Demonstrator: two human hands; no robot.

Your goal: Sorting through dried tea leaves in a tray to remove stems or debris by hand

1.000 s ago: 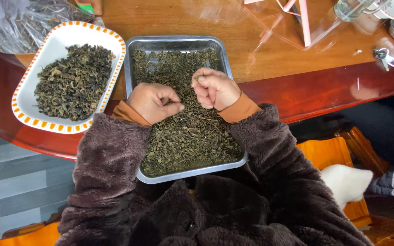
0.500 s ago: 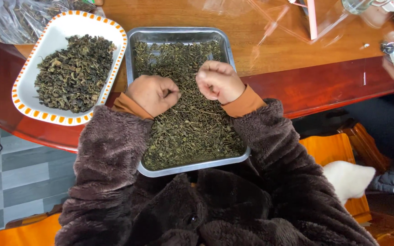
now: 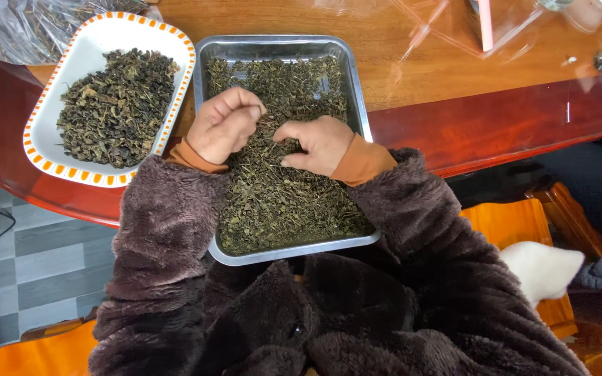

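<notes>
Both hands have shifted over the steel tray [image 3: 203,104] since a second ago. Left of the tray, the oval white dish with the orange-checked rim [image 3: 50,104] keeps its heap of darker rolled leaves, untouched. My left hand [image 3: 224,125] has lifted toward the tray's far left corner, fingers curled loosely shut; whether it pinches anything I cannot tell. My right hand [image 3: 318,144] has dropped from a raised fist onto the dried leaves [image 3: 280,202] at the tray's centre, fingertips pressed in, pinching at loose stems. I judge sorting continues; the leaves fill the tray.
</notes>
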